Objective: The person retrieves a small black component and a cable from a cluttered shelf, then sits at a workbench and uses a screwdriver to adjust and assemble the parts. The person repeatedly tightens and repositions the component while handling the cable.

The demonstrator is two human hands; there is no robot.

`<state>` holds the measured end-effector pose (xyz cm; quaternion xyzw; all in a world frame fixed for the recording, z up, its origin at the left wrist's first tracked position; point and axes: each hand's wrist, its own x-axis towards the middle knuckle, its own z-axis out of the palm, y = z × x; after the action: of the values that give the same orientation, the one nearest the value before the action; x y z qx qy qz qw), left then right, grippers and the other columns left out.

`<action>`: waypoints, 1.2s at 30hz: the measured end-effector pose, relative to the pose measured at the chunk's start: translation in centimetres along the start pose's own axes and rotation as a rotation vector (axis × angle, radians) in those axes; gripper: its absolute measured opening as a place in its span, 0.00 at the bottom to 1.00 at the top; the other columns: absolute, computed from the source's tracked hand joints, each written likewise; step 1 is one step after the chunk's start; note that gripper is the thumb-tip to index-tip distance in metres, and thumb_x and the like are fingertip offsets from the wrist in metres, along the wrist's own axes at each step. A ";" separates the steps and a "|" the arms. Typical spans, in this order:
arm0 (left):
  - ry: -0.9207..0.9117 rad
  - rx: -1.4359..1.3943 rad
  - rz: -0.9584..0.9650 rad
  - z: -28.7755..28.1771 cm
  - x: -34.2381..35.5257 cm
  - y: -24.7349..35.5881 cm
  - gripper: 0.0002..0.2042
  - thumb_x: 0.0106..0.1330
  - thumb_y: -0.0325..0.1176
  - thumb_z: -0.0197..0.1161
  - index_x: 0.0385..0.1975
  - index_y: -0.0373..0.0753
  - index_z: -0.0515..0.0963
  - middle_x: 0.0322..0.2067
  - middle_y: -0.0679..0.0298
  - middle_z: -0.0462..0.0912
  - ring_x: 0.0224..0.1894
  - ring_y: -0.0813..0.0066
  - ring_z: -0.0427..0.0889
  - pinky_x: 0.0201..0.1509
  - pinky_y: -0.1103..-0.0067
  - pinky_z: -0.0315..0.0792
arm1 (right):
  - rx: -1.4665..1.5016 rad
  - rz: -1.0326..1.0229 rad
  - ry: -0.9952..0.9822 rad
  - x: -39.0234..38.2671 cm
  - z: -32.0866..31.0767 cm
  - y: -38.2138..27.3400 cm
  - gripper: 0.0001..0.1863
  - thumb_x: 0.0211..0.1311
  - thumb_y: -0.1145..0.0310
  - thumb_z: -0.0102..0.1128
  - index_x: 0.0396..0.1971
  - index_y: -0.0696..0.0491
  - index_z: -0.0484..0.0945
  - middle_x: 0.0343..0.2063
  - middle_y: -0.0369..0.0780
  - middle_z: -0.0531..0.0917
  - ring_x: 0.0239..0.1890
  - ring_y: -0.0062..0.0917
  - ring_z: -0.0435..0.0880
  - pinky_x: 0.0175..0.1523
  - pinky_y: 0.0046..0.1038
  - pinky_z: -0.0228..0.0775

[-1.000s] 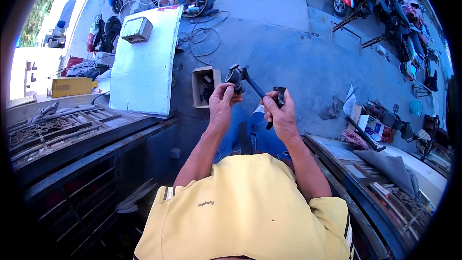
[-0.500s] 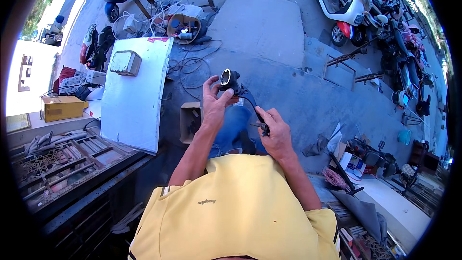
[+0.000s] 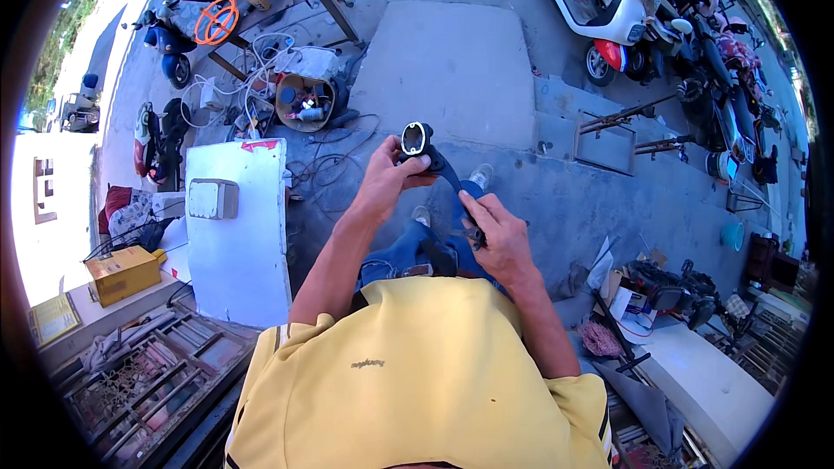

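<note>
Between my hands, in front of my chest, is a black brake lever assembly [image 3: 440,165] with an open cup at its far end. The cup's pale rim faces up at me, and its inside looks dark with some brownish colour. My left hand [image 3: 382,181] is closed around the cup end, thumb pressed against its near side. Lower and to the right, my right hand [image 3: 502,241] grips the lever's narrow end, thumb laid along it. A small dark part sticks out below the right fingers; its kind cannot be made out.
A white board [image 3: 239,252] with a grey metal box [image 3: 213,199] on it stands at left. Beyond lie tangled cables and a round bin [image 3: 304,113] of odds and ends. Scooters [image 3: 608,26] are parked at far right. Metal frames [image 3: 608,143] lie on the concrete nearer in.
The cup has turned so its opening faces me more fully. My view has shifted, bringing my shoes into sight. Both hands keep their hold on the brake lever assembly.
</note>
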<state>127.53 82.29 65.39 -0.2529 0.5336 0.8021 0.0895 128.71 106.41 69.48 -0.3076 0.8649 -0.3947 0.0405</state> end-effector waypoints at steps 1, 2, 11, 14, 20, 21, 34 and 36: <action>0.004 0.017 0.014 0.7 1.5 0.9 0.18 0.67 0.23 0.64 0.55 0.33 0.69 0.49 0.54 0.82 0.46 0.67 0.87 0.49 0.71 0.88 | 0.025 -0.012 0.002 1.4 -0.3 1.3 0.27 0.59 0.78 0.67 0.60 0.54 0.79 0.37 0.41 0.80 0.33 0.37 0.84 0.37 0.35 0.77; 0.009 0.033 0.029 1.3 3.0 1.8 0.18 0.67 0.23 0.64 0.55 0.33 0.68 0.49 0.53 0.82 0.47 0.64 0.87 0.49 0.70 0.88 | 0.051 -0.025 0.002 2.7 -0.5 2.6 0.27 0.59 0.78 0.67 0.61 0.54 0.79 0.37 0.40 0.79 0.33 0.36 0.84 0.37 0.34 0.77; 0.058 -0.322 0.190 6.8 13.1 5.8 0.21 0.65 0.18 0.56 0.57 0.36 0.62 0.47 0.47 0.81 0.53 0.51 0.86 0.57 0.61 0.84 | 0.426 0.032 -0.165 15.0 -3.5 12.9 0.31 0.57 0.79 0.67 0.63 0.56 0.76 0.35 0.43 0.77 0.32 0.36 0.80 0.40 0.32 0.74; 0.029 -0.389 0.210 7.0 15.6 6.2 0.26 0.65 0.23 0.61 0.63 0.39 0.62 0.47 0.50 0.82 0.53 0.52 0.86 0.57 0.61 0.84 | 0.295 -0.062 -0.179 18.5 -5.1 14.3 0.31 0.57 0.78 0.67 0.64 0.56 0.76 0.34 0.43 0.77 0.31 0.38 0.80 0.37 0.33 0.75; 0.000 -0.458 0.198 7.9 20.0 9.1 0.30 0.67 0.36 0.64 0.67 0.41 0.63 0.48 0.51 0.82 0.52 0.51 0.86 0.56 0.59 0.83 | 0.205 -0.158 -0.193 24.6 -6.8 16.6 0.31 0.58 0.78 0.67 0.64 0.53 0.76 0.33 0.42 0.76 0.31 0.38 0.81 0.35 0.35 0.76; -0.033 -0.516 0.203 7.9 20.9 9.7 0.28 0.68 0.37 0.64 0.66 0.42 0.64 0.47 0.51 0.83 0.52 0.50 0.86 0.56 0.59 0.82 | 0.203 -0.157 -0.191 25.5 -6.8 17.1 0.31 0.57 0.78 0.67 0.65 0.53 0.76 0.33 0.41 0.77 0.31 0.38 0.81 0.35 0.35 0.76; 0.037 -0.481 0.351 8.8 40.9 20.8 0.18 0.72 0.44 0.59 0.52 0.39 0.68 0.32 0.51 0.83 0.38 0.53 0.85 0.45 0.56 0.79 | 0.463 -0.038 -0.185 44.8 -6.5 24.1 0.30 0.62 0.75 0.68 0.65 0.57 0.75 0.33 0.44 0.83 0.30 0.36 0.82 0.39 0.30 0.75; 0.069 -0.485 0.386 8.6 43.4 22.5 0.20 0.72 0.45 0.58 0.54 0.39 0.66 0.32 0.51 0.82 0.38 0.54 0.85 0.45 0.55 0.79 | 0.363 -0.035 -0.188 48.3 -6.8 23.8 0.30 0.61 0.75 0.68 0.65 0.56 0.76 0.31 0.44 0.81 0.29 0.37 0.81 0.37 0.30 0.74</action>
<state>78.39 75.17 64.48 -0.1881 0.3674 0.8991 -0.1457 75.69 95.54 65.60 -0.3456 0.7664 -0.5144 0.1691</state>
